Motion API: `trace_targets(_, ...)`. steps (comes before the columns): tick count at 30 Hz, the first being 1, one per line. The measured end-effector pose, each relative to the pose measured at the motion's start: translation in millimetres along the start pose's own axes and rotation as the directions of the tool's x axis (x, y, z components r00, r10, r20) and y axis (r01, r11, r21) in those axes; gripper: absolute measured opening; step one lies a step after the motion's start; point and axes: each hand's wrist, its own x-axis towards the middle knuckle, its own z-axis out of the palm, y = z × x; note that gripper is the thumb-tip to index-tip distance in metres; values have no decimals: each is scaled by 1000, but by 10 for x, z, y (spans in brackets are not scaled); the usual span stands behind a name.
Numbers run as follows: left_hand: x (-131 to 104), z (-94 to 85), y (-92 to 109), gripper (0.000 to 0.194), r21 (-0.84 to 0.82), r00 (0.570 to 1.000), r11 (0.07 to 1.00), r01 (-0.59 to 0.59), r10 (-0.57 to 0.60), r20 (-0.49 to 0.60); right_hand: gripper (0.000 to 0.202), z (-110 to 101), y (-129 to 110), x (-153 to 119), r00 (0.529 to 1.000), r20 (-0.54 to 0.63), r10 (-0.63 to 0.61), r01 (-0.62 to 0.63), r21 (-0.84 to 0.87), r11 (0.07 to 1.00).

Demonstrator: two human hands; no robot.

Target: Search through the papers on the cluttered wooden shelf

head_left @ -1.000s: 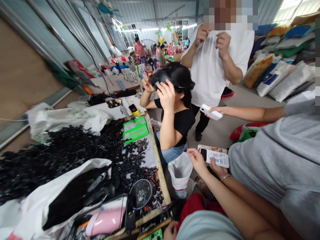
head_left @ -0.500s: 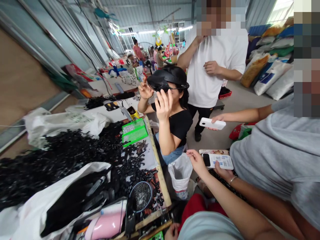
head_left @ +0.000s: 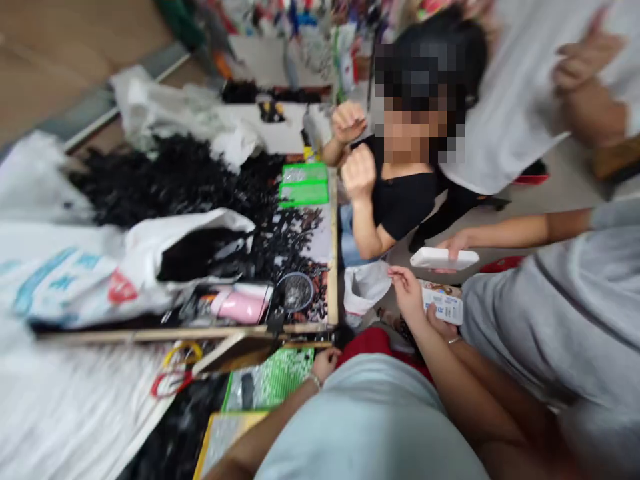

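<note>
Everything is smeared by motion. The person's left hand [head_left: 325,363] sits curled at the right edge of a flat green tray [head_left: 273,385] with a pale, grainy filling. Whether those fingers grip anything I cannot tell. The right hand [head_left: 406,291] reaches out to the near corner of a slim white card-like phone [head_left: 444,307], fingertips drawn close together on its edge. The blur hides whether they pinch it or only touch it. Another hand [head_left: 441,328] cups that phone from below.

On the wooden-rimmed table [head_left: 332,267] lies a tangled heap of small black pieces [head_left: 175,180], matte and spiky. A round dish [head_left: 295,292] holds fine grey bits, just beside a smooth pink case [head_left: 240,307]. A crinkled white sack [head_left: 165,240] gapes open on more black stuff.
</note>
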Motion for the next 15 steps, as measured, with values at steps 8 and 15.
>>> trace_targets(8, 38, 579, -606, 31, -221, 995, 971, 96, -97, 6, 24, 399, 208, -508, 898, 425, 114, -74, -110, 991)
trace_targets(15, -5, 598, -638, 31, -213, 999, 976, 50, -50, 5, 26, 581, 435, -598, 739, 646, 191, 50, -336, 941)
